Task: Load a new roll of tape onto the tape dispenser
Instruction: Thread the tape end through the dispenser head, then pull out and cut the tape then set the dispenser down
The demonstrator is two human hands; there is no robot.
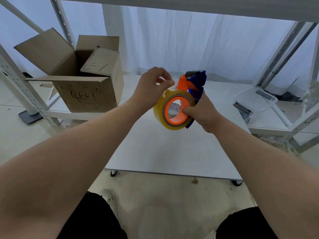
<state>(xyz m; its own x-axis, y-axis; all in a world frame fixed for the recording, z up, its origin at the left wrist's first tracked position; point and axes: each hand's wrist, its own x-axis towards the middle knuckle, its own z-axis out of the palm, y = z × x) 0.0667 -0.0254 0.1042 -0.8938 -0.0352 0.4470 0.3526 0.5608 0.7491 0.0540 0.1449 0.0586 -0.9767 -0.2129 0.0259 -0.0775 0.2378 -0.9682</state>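
Observation:
A yellowish clear tape roll sits on the orange hub of a blue and orange tape dispenser, held in the air above the white table. My right hand grips the dispenser from the right, with the thumb pressed into the orange core. My left hand is at the top of the roll, thumb and fingertips pinching the loose tape end next to the dispenser's orange front part.
An open cardboard box stands at the back left on a low shelf. A clear plastic bin lies at the right, beside the metal shelving uprights. The table's front edge is near my knees.

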